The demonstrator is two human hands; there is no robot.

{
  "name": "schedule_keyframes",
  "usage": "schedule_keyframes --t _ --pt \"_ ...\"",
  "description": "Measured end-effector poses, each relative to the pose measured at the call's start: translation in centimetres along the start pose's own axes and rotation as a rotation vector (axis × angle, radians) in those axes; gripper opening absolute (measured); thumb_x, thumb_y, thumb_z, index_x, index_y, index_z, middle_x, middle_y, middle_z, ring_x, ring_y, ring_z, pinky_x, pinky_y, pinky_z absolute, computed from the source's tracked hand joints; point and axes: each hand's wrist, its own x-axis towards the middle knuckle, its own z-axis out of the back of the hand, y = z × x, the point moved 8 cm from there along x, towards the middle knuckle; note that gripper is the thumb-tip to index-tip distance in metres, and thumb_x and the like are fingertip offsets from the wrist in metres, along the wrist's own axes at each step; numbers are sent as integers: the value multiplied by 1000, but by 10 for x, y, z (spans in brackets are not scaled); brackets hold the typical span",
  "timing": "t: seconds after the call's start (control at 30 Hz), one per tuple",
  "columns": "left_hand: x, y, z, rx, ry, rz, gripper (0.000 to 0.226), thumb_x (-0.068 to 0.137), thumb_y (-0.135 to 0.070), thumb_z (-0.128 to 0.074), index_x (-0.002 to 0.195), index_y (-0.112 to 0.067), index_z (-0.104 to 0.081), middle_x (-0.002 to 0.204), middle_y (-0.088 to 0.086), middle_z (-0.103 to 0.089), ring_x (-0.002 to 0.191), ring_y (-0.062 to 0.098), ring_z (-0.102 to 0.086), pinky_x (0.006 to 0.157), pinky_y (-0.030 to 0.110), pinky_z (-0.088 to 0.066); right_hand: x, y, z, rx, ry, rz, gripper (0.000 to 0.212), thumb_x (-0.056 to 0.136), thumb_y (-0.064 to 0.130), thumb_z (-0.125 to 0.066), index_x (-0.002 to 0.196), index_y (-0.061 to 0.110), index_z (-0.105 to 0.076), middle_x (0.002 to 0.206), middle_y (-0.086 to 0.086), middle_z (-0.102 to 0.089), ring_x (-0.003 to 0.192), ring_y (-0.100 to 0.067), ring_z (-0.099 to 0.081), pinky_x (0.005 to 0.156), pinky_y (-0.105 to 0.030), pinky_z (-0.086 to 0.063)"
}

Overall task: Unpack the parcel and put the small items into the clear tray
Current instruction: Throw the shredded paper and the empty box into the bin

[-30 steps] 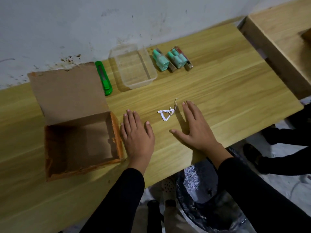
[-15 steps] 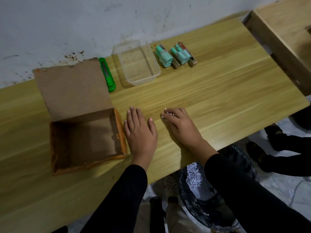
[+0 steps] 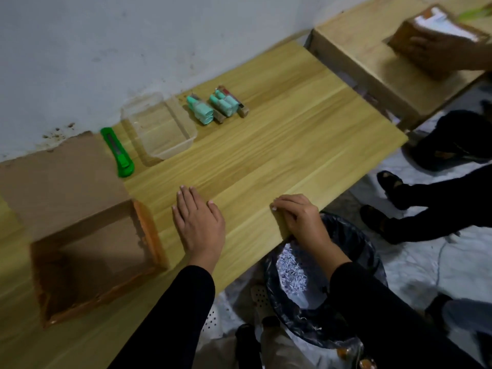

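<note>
Open cardboard box (image 3: 149,233) sits just left of the left hand (image 3: 198,225), flap folded back. Left hand lies flat on the table (image 3: 266,155), fingers straight, holding nothing. Beyond it, by the wall: green cutter (image 3: 118,153), clear tray (image 3: 159,126), then small teal items (image 3: 215,106) clustered just right of the tray, outside it, well apart from both hands. Right hand (image 3: 298,217) is at the table's near edge, fingers curled; can't tell if it grips anything. Black-lined bin (image 3: 306,288) with shredded paper sits below it.
</note>
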Motion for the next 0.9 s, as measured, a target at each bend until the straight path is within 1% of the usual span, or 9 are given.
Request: schedule_keyframes --t 0.13,0.23,0.33,0.4,0.47,0.5,0.7,0.8,0.9 --pt "-15 -52 -21 -17 92 -107 57 98 -31 -31 146 -3 -20 158 15 -11 146 29 -5 119 46 -6 -50 -64 65 -47 -270 -300 15 79 -5 -64 88 4 -73 93 -13 -72 89 -21 -62 85 -10 -42" --pt "-23 -78 -33 -49 127 -149 58 97 -31 -34 146 -2 -20 157 19 -8 146 34 0 118 49 -3 -97 -102 88 -24 -389 -537 13 83 -1 -62 91 2 -71 95 -14 -71 90 -27 -64 82 -22 -46" --pt "-29 -91 -44 -41 115 -177 58 97 -30 -34 146 -3 -20 157 21 -6 145 36 2 118 50 0 -140 -127 85 53 -371 -734 16 86 1 -59 99 1 -68 103 -16 -69 96 -29 -63 79 -19 -40" --pt "-29 -92 -48 -36 102 -179 58 97 -30 -33 147 -4 -20 157 21 -6 145 37 2 118 50 1 -160 -137 72 69 -277 -844 24 88 7 -60 111 1 -64 111 -17 -67 100 -28 -63 79 -18 -40" --pt "-28 -91 -49 -28 73 -179 58 96 -29 -35 146 -3 -22 156 22 -8 145 38 -1 118 50 -1 -174 -141 61 78 -200 -915 33 88 9 -60 120 1 -59 117 -18 -66 104 -28 -62 76 -12 -37" --pt "-28 -90 -49 -25 64 -180 57 96 -29 -35 146 -3 -23 156 23 -10 145 38 -2 117 50 -2 -178 -141 58 77 -177 -931 35 88 9 -60 122 1 -57 118 -19 -65 106 -28 -62 77 -12 -35" --pt "-28 -92 -43 -7 140 -204 58 97 -33 -32 147 -5 -19 156 22 -7 145 38 0 117 50 -3 -169 -125 69 49 -141 -914 39 91 11 -56 129 4 -52 125 -19 -60 114 -30 -57 93 -30 -44" --pt "-24 -89 -31 25 222 -228 59 97 -37 -31 146 -6 -19 156 22 -10 144 38 -5 118 49 -12 -140 -104 94 39 -198 -826 38 90 9 -56 127 3 -54 129 -16 -59 119 -27 -55 98 -27 -41" --pt "-19 -93 1 -60 259 -235 55 97 -34 -35 142 -3 -27 151 20 -24 138 34 -25 112 42 -26 -95 -71 117 49 -235 -706 36 90 9 -55 126 4 -55 130 -13 -59 119 -24 -55 94 -19 -39"
